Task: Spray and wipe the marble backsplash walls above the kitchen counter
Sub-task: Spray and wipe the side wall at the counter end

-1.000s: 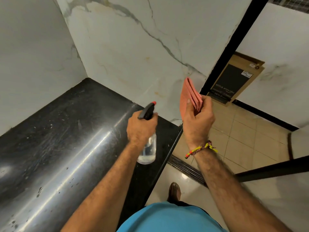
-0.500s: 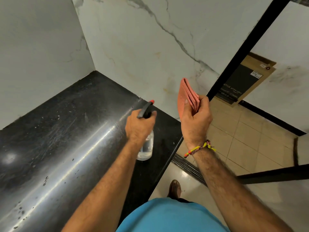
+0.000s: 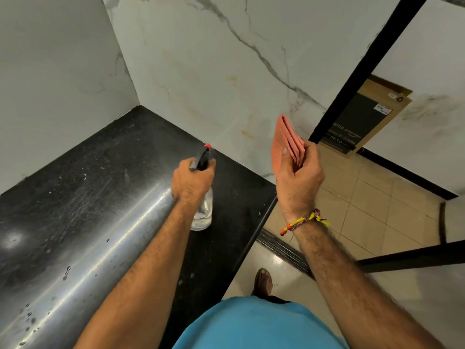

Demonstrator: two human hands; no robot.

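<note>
Nearest the lens: blue shirt [image 3: 256, 326], with a brown shoe [image 3: 263, 282] on glossy floor just beyond it. Farther out, left hand [image 3: 192, 182] wrapped tight round the neck of a clear spray bottle [image 3: 203, 210], black trigger head and red nozzle tip aimed at the marble; bottle held above the black counter [image 3: 83, 197], whether touching it cannot be told. Right hand [image 3: 299, 177] raised beside it, fingers and thumb clamped on a folded pink cloth [image 3: 286, 144] standing upright, clear of the wall. Braided yellow and red wristband [image 3: 303, 221] on that wrist. Beyond both hands, marble backsplash [image 3: 214, 71], white with grey veins and faint yellowish stains, meeting a second plain panel at the corner on the left. Past a black frame bar [image 3: 357, 74], beige floor tiles and a cardboard box [image 3: 362, 122] leaning on the far wall: black panel printed "DEVLO", with smaller print above, seemingly "NETFLIX" and "prime video", and a white sticker too small to read.
</note>
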